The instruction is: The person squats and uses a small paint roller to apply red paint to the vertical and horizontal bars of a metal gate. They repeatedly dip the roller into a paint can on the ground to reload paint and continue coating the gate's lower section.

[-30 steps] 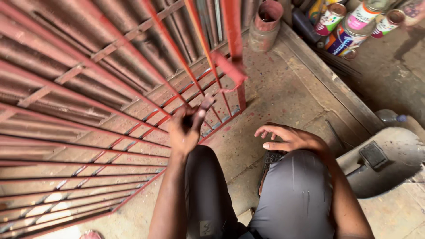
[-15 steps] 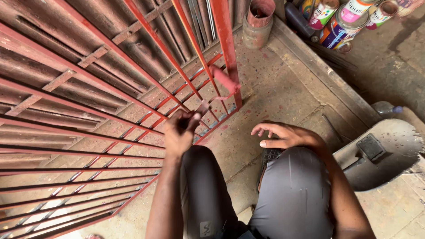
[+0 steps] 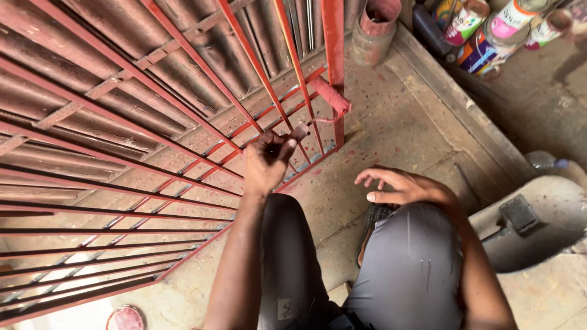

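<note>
The left hand (image 3: 266, 162) is raised in front of a red metal gate (image 3: 153, 140) that fills the left and far part of the scene. Its fingers are clenched around the handle of a small paint roller (image 3: 327, 101). The handle mostly hides inside the fist, a thin red wire frame runs up and right from it, and the red roller sleeve sits against the gate's thick upright bar, near the gate's lower right corner. The sleeve lies tilted, its far end higher and further left than its near end.

The right hand (image 3: 397, 186) rests on the right knee (image 3: 409, 244), which is covered by grey trousers. It grasps nothing; the fingers are spread and point left, and the thumb lies under them. The left knee (image 3: 287, 244), in darker cloth, sits below the left wrist.

Behind the gate's bars stands a wall of rusty brown corrugated sheet (image 3: 122, 73). The concrete floor (image 3: 391, 128) between gate and knees is spattered with red flecks. At the far edge, just right of the thick bar, stands a paint-stained pot (image 3: 374, 30). Further right, at the far corner, several paint tins (image 3: 489, 30) with coloured labels crowd together. A grey rounded metal housing (image 3: 532, 226) lies to the right of the right knee. A round red lid (image 3: 125, 319) lies on the floor at the near edge.
</note>
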